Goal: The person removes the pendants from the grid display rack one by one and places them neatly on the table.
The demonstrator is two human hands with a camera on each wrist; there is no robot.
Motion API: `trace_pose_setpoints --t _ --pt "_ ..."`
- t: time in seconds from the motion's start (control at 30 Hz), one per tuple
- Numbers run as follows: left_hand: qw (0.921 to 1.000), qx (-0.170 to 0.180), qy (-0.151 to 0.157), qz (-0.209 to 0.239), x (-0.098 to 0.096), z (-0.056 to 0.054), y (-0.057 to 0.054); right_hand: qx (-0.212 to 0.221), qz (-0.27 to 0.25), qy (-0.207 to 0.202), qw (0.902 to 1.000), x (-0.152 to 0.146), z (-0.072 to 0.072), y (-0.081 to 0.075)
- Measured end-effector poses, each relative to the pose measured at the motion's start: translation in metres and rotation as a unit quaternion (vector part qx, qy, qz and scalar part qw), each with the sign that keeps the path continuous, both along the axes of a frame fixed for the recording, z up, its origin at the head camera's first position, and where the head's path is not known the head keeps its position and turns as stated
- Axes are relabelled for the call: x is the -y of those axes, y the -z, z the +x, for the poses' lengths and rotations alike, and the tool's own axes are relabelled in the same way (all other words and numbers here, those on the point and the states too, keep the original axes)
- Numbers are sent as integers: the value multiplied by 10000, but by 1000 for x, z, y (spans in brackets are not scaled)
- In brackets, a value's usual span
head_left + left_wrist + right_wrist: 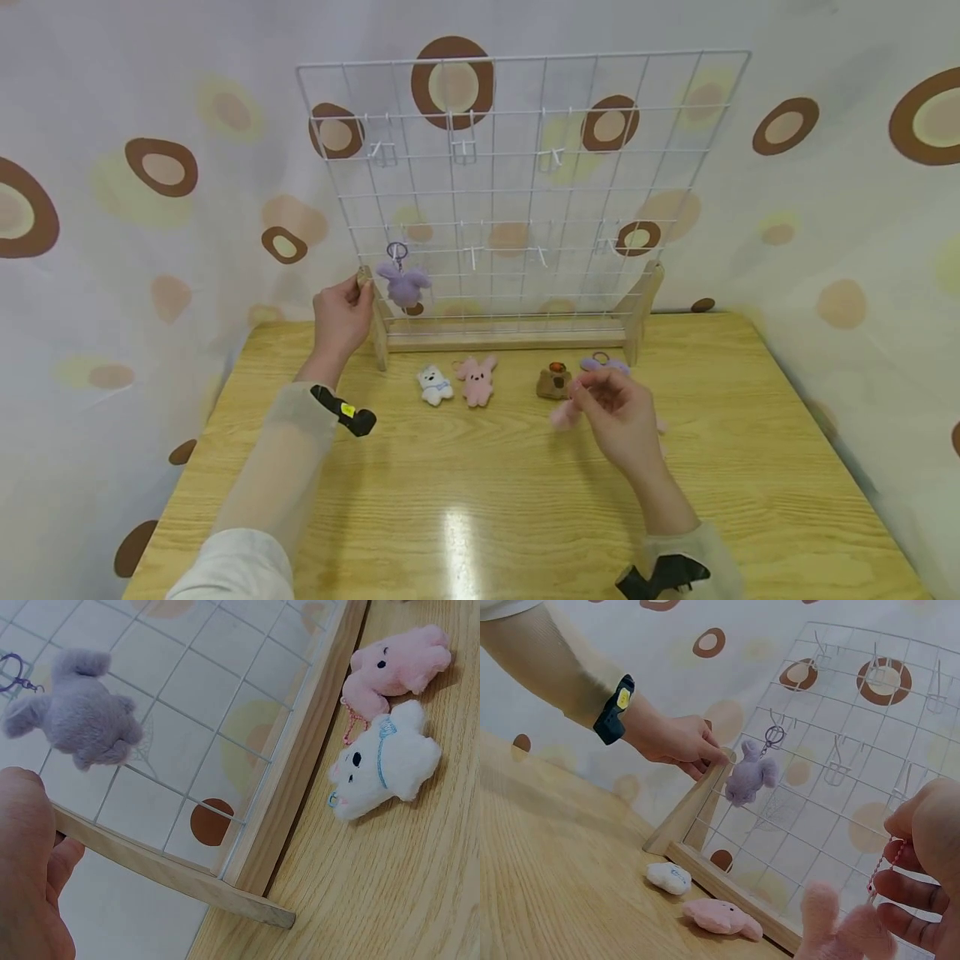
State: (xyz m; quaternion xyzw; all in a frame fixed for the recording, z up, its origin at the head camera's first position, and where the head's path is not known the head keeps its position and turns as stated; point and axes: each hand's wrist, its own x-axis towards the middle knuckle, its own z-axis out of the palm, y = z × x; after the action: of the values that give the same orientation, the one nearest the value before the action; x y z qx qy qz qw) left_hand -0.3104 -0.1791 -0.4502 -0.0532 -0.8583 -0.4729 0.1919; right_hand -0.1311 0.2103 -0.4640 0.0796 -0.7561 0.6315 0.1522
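Note:
My left hand (343, 315) grips the top of the wooden side post (172, 874) at the rack's left end. Close by, a purple plush bunny keychain (405, 285) hangs by its ring from a hook on the white wire grid (510, 192). My right hand (618, 417) pinches the pink bead chain (877, 870) of a pink plush keychain (836, 930), which dangles below the fingers above the table. On the table lie a white plush bear (386, 761) and a pink plush bunny (477, 382). A brown plush (553, 382) lies near my right hand.
Several white hooks (465, 152) sit on the grid in two rows. Behind my right hand a purple plush (606, 364) is partly hidden, and some pink shows past the wrist. The wooden table (405, 500) meets a patterned cloth backdrop (825, 217).

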Motion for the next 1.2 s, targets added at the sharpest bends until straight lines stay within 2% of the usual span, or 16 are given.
trace_pose_setpoints --t 0.4,0.57,0.8,1.2 --pt "9998 -140 -61 -97 -1 0 -2 122 67 2 9999 1 14 6" --pt "9998 -124 -88 -106 0 0 -2 203 123 42 9997 0 15 11" --pt "9998 -130 -41 -117 1 0 -1 535 66 164 9984 -2 9 22" --pt "9999 -99 -66 -62 0 -1 1 806 251 240 9961 -6 -12 37"
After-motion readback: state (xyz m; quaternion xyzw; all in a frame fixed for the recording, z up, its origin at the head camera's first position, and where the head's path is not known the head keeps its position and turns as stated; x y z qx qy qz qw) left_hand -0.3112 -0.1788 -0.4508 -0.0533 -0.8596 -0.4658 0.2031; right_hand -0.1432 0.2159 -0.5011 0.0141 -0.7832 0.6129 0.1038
